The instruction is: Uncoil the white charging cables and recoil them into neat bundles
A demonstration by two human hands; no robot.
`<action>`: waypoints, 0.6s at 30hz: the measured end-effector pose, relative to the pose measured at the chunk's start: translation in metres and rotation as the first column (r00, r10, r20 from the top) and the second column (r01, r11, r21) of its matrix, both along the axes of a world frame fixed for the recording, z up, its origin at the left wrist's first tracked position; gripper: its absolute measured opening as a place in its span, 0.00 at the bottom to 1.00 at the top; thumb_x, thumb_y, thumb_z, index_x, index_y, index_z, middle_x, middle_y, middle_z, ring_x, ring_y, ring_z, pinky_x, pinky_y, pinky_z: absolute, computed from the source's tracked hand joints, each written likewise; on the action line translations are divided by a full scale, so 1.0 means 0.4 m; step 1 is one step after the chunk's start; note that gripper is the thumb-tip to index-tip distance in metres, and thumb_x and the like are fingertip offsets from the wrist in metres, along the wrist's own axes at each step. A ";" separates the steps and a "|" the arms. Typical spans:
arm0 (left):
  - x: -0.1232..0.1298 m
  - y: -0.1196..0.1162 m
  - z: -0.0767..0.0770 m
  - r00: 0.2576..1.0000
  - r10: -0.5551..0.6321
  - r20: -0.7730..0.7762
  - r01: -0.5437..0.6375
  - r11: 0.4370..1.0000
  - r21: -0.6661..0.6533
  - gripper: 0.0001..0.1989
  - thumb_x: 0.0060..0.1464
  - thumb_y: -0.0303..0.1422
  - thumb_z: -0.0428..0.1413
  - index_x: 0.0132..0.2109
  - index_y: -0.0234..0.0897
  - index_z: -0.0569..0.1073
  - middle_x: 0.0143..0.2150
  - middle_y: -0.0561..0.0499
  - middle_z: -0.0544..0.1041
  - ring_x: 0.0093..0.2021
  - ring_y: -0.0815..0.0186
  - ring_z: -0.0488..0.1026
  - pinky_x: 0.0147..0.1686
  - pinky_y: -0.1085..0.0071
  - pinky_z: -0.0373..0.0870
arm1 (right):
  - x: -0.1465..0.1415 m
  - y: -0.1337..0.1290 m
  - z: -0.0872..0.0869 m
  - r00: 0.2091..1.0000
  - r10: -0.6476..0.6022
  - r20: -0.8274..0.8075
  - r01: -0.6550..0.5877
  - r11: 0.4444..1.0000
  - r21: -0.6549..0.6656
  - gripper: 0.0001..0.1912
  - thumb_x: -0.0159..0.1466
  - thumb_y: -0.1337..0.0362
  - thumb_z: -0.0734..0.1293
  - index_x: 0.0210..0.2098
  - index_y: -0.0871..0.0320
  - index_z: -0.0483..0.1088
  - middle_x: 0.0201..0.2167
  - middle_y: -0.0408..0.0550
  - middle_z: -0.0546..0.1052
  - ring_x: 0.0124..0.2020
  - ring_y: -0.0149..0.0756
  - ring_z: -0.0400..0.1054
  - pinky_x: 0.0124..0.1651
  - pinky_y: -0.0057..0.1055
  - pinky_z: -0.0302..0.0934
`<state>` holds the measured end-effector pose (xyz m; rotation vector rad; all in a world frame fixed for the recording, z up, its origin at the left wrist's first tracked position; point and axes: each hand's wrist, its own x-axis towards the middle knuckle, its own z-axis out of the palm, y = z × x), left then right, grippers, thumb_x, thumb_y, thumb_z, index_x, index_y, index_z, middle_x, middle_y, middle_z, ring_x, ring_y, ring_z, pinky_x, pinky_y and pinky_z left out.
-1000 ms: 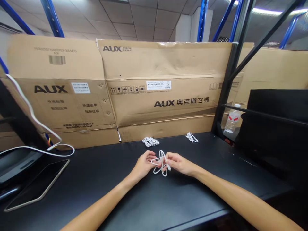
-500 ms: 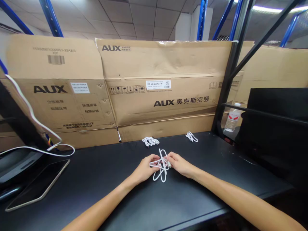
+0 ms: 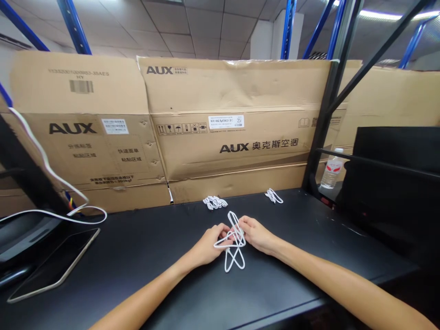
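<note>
A looped white cable [image 3: 235, 260] is held between my two hands above the middle of the black table. My left hand [image 3: 213, 243] is closed on its left side, with fingers behind the loops. On the right side, my right hand [image 3: 253, 233] pinches the cable; its fingertips are partly hidden by the strands. Loops stick up above the hands and hang below them. Behind my hands lie a bundled white cable [image 3: 215, 202] and, farther right, a smaller white cable coil [image 3: 274, 196].
A tablet [image 3: 55, 266] lies at the left beside a black device [image 3: 29, 236], with a white cord [image 3: 44, 158] above. Cardboard [image 3: 233, 96] stands along the back. At the right are a black metal post [image 3: 321, 119] and a water bottle [image 3: 332, 169].
The held cable's loops have shifted and turned, and the lower ones now hang further down. My left hand has moved slightly down; the bundles at the back have not moved.
</note>
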<state>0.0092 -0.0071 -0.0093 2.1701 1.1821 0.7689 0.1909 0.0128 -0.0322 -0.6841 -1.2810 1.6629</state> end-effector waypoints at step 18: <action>-0.024 -0.005 0.034 0.977 -0.191 -0.099 0.191 0.982 -0.012 0.08 0.54 0.37 0.54 0.35 0.38 0.73 0.34 0.51 0.72 0.34 0.65 0.66 0.37 0.71 0.62 | 0.029 0.032 0.010 0.989 -0.146 -0.028 0.146 0.989 -0.011 0.16 0.55 0.53 0.67 0.29 0.56 0.60 0.27 0.44 0.74 0.29 0.36 0.72 0.38 0.37 0.65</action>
